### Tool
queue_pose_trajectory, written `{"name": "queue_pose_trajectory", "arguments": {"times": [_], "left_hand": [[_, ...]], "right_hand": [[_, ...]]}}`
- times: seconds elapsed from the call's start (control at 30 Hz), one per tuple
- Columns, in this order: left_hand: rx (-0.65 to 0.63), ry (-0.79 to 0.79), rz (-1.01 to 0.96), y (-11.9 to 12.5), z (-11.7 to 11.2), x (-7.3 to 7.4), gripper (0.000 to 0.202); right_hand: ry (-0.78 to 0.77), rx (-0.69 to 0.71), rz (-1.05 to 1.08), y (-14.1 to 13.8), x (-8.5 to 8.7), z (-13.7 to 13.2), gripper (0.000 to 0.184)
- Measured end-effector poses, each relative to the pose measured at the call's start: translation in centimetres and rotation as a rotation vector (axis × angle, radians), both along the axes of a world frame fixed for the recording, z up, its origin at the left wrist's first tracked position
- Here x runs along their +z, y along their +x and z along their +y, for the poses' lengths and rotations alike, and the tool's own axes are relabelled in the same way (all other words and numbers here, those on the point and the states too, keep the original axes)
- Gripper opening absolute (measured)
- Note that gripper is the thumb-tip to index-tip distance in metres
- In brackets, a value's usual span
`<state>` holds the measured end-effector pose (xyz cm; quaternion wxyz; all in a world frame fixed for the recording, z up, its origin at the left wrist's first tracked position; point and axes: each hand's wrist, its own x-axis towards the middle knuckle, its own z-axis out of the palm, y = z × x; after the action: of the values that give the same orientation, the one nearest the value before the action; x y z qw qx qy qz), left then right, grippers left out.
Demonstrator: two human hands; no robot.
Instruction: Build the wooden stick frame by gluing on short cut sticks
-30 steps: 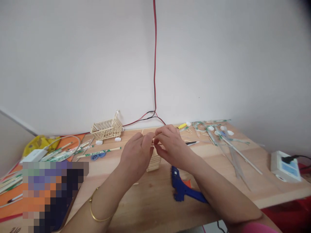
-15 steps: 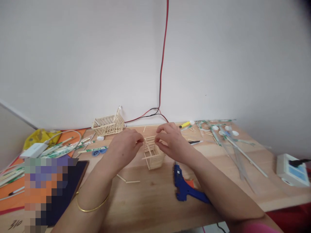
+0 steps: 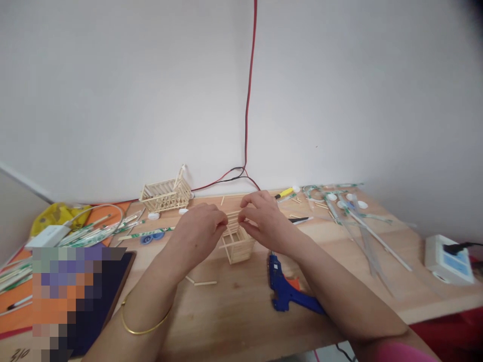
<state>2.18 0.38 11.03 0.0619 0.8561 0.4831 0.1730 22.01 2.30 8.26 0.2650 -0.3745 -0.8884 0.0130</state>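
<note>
Head view: small open box frame of pale wooden sticks (image 3: 241, 247) sits mid-bench (image 3: 222, 322), between the 2 hands. Left hand (image 3: 202, 227): thumb and index close together at the frame's upper left; can't tell if the grip has a stick. Right hand (image 3: 264, 221): fingers curled at the frame's upper right; can't tell if the grip is closed on it. Blue glue gun with orange trigger (image 3: 282, 290) near the right forearm. Pale wooden-stick cart with white wheels (image 3: 166, 197) at back left, by the wall.
</note>
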Motion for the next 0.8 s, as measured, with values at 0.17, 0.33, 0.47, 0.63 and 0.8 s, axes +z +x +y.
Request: {"name": "queue_pose_trajectory", "arguments": {"times": [0.17,0.33,0.47,0.63,0.8], "left_hand": [[-0.004,-0.002,0.033,0.16,0.0,-0.22,0.017],[0.049,-0.037,0.093,0.21,-0.23,-0.01,0.009],[0.068,-0.077,0.118,0.45,-0.32,0.24,0.011],[0.071,-0.085,0.145,0.64,-0.35,0.54,0.012],[0.058,-0.087,0.152,0.63,-0.47,0.72,0.014]], "right_hand": [[-0.006,0.011,0.01,-0.12,-0.02,-0.06,0.01],[-0.011,0.027,0.024,-0.21,0.09,-0.12,0.009],[-0.018,0.037,0.03,-0.18,0.09,-0.09,0.009],[-0.009,0.056,0.035,-0.16,-0.09,0.01,0.008],[-0.01,0.068,0.042,-0.22,-0.11,0.01,0.008]]}}
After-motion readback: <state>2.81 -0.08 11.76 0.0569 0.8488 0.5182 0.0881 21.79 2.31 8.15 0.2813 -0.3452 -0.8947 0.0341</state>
